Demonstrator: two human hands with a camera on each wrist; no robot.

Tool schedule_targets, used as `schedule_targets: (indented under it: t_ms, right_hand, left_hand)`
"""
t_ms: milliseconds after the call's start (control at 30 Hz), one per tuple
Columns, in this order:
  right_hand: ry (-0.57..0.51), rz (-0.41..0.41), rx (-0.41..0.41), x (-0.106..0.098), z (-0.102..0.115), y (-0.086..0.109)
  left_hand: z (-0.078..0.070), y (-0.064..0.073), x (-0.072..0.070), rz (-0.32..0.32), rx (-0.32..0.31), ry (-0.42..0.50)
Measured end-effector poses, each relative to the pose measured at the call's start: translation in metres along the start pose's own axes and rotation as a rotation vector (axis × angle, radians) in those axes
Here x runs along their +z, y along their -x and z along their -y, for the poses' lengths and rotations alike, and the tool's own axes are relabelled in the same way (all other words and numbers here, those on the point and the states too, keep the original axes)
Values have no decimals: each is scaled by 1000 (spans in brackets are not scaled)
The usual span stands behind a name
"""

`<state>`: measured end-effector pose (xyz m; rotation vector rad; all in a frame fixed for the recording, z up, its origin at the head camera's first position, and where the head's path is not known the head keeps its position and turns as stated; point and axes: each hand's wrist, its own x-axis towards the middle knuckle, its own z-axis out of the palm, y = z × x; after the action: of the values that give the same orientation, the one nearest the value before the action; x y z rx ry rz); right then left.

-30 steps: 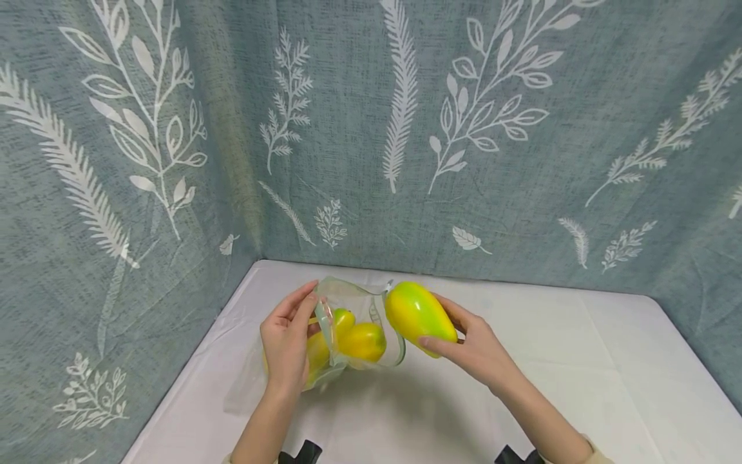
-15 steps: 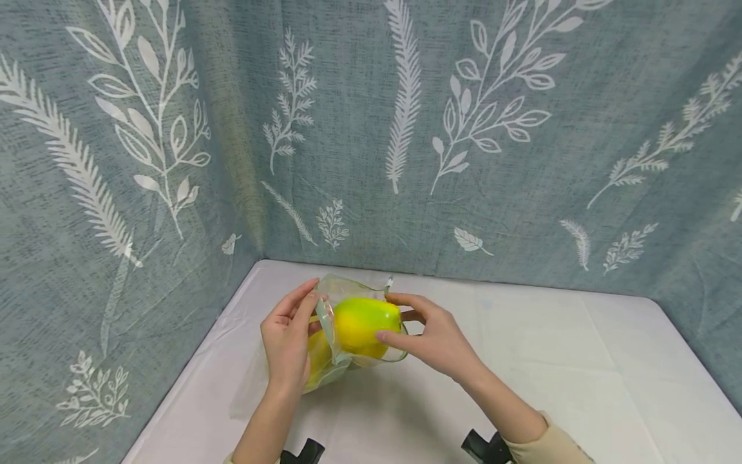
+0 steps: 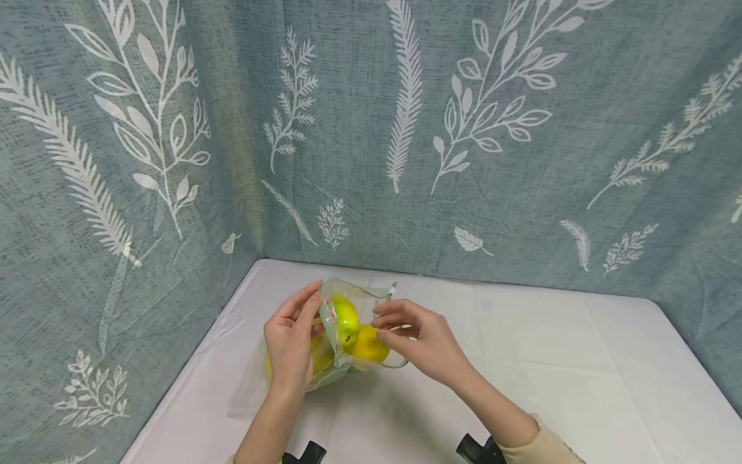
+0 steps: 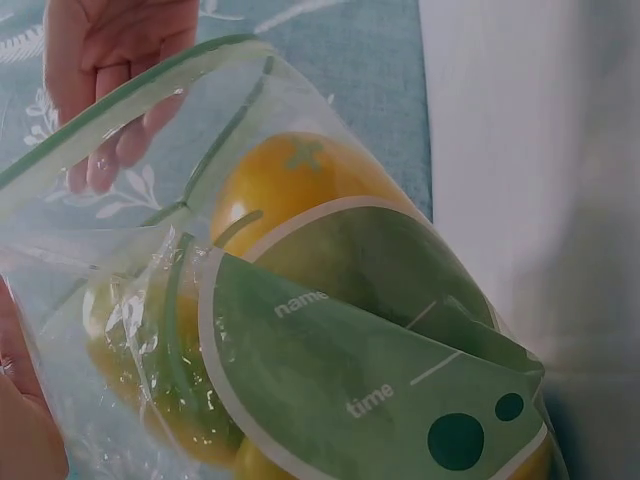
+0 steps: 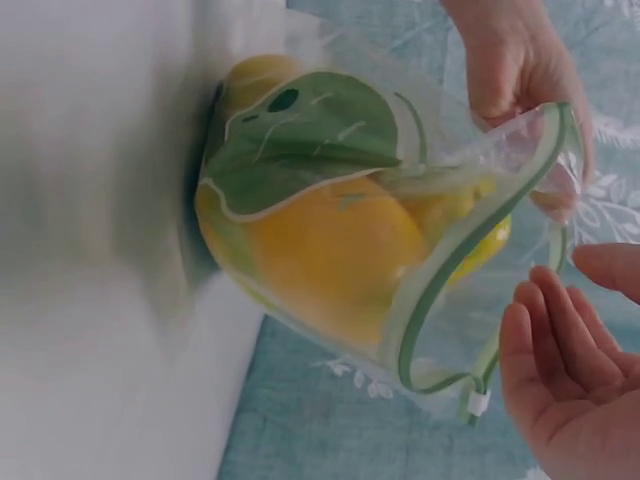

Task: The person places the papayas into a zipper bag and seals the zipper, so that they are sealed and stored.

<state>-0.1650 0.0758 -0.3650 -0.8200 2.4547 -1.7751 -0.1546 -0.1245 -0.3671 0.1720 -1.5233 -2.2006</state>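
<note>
My left hand [image 3: 292, 335] pinches the near-left lip of a clear zip bag [image 5: 470, 235] with a green printed panel [image 4: 320, 350], keeping its mouth spread. Inside, a yellow-green mango [image 3: 346, 317] stands with its stem end facing the opening. Beside it lies a yellow fruit [image 3: 371, 343], and more yellow shows through the plastic behind my left hand. My right hand [image 3: 426, 335] hovers at the mouth's right side with relaxed fingers and nothing in them. In the right wrist view its fingertips [image 5: 545, 290] are just outside the green rim.
A white zip slider [image 5: 478, 403] sits at one end of the bag's rim. The bag rests on a white-covered table [image 3: 556, 380]. Behind and left hangs a blue-green curtain [image 3: 359, 129] with white leaf prints. Black wrist mounts [image 3: 481, 449] show at the bottom.
My right hand has brought the mango leftward into the bag and let it go, and the mango has turned inside. The left hand has kept its hold on the lip.
</note>
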Motion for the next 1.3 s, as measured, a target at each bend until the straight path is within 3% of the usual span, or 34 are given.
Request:
schedule_targets:
  t_ms: [100, 200, 300, 400, 600, 933, 1133, 1300]
  right_hand:
    - [48, -21, -3, -2, -2, 1]
    - [120, -102, 11, -6, -7, 1]
    - [154, -186, 52, -12, -17, 0]
    - [159, -221, 97, -17, -27, -1]
    - [163, -216, 172, -20, -41, -3]
    - [-21, -182, 329, -19, -55, -10]
    - [-61, -187, 381, -17, -62, -11]
    - [-59, -190, 403, -18, -72, -8]
  left_hand:
    - [0, 0, 0, 5, 4, -2]
    - [-1, 1, 0, 10, -3, -5]
    - [-1, 2, 1, 13, -14, -13]
    - [-2, 3, 2, 16, -22, -23]
    - [-1, 6, 2, 25, -38, -39]
    - [6, 12, 4, 50, -69, -46]
    - [12, 21, 5, 90, -99, -90]
    - [19, 28, 7, 115, -85, -135]
